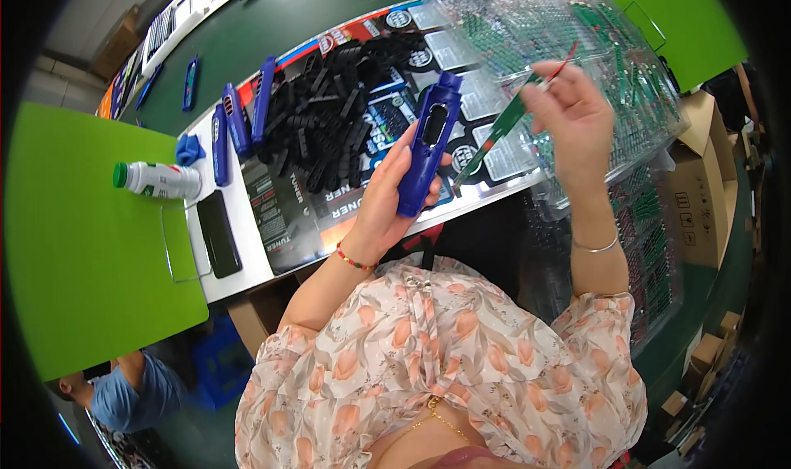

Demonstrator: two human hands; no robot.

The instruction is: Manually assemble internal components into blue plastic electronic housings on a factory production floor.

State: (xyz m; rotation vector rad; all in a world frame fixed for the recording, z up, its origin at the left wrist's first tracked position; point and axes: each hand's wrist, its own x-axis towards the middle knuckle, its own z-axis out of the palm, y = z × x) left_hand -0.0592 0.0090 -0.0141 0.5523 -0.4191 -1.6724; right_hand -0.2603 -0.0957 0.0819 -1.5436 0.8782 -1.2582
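My left hand [389, 187] is wrapped round a dark blue plastic housing [423, 166], a long hollow shell with an oval opening near its upper end. It is tilted, its narrow neck pointing away from me. To its right, my right hand [574, 110] pinches a narrow green circuit board [504, 125] by its upper end. A short red wire [565, 60] sticks up from the fingers. The board slants down toward the housing, and the two are apart. Left of the housing lies a heap of small black plastic parts [317, 114].
Several blue housings [236, 119] lie left of the heap. A white bottle with a green cap [161, 180] and a black phone [218, 234] are at the left, beside a green panel [91, 230]. Clear trays of circuit boards [568, 32] fill the right; a cardboard box [700, 189] stands beyond.
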